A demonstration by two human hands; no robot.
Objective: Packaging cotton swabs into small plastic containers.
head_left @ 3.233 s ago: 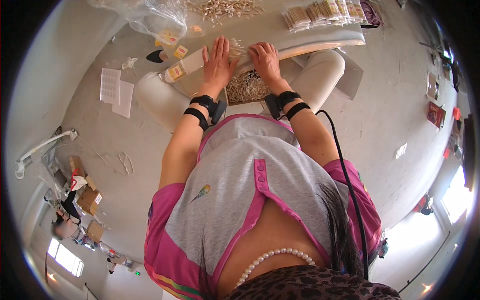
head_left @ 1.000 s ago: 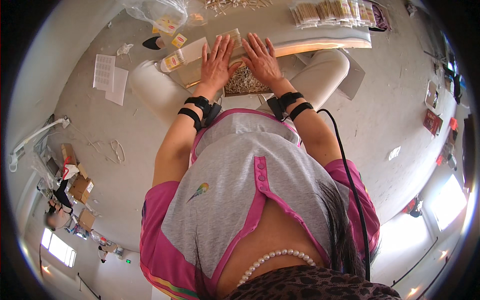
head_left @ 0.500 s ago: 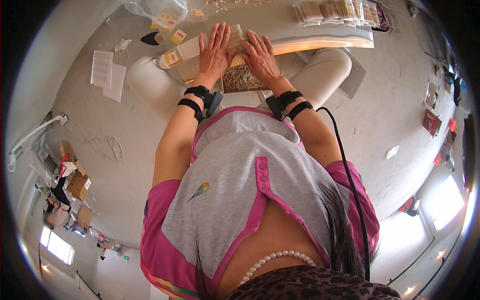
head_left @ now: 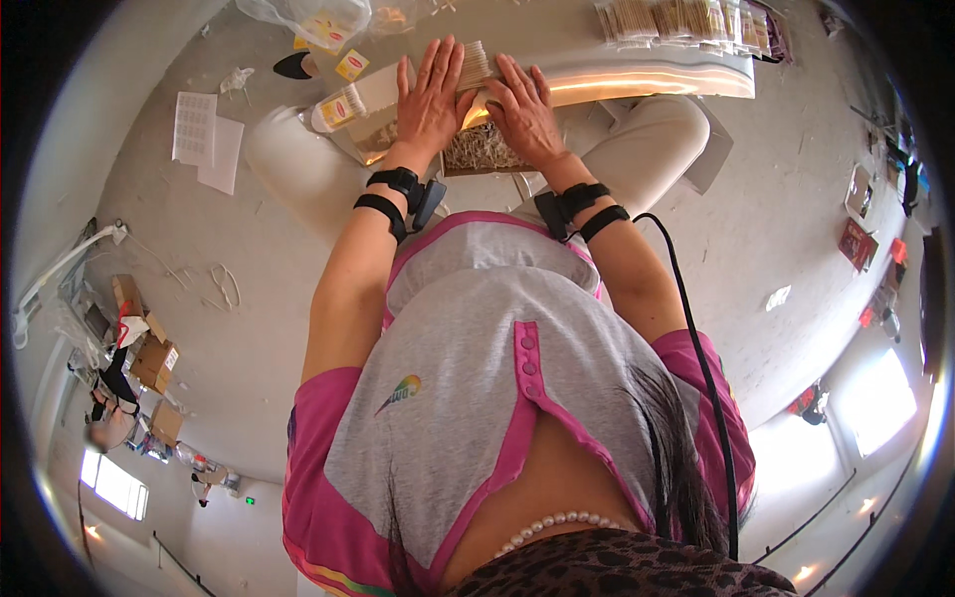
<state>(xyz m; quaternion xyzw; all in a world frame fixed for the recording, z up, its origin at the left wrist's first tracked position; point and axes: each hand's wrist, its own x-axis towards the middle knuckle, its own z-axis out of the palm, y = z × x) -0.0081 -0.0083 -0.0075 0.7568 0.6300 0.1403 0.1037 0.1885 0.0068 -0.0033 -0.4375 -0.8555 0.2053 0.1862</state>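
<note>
The row of thin swab sticks (head_left: 477,62) lies on the table (head_left: 587,62) near its front edge, in the gap between your two hands, the sticks side by side and roughly parallel. Expect it to handle as something very light: each stick looks slim and fairly stiff along its length, probably easy to snap if bent, with soft tips that would crush or pick up dirt under a pinch. The shafts look smooth, so loose ones would likely roll or slide apart on the shiny tabletop; the better hold is probably from both flanks at mid-shaft, with light, even pressure that spares the tips. Your left hand (head_left: 430,104) is flat and palm down, fingers long and nearly straight, thumb spread toward the right, its inner side right beside the sticks. Your right hand (head_left: 527,114) is palm down too, fingers stretched and slightly parted, just beside the sticks' other flank. Neither hand is closed around anything; whether the fingers press on the sticks, you cannot tell from here. A clear packet of swabs (head_left: 338,107) lies left of your left hand, and a box of loose swabs (head_left: 482,151) sits below, between your wrists.
</note>
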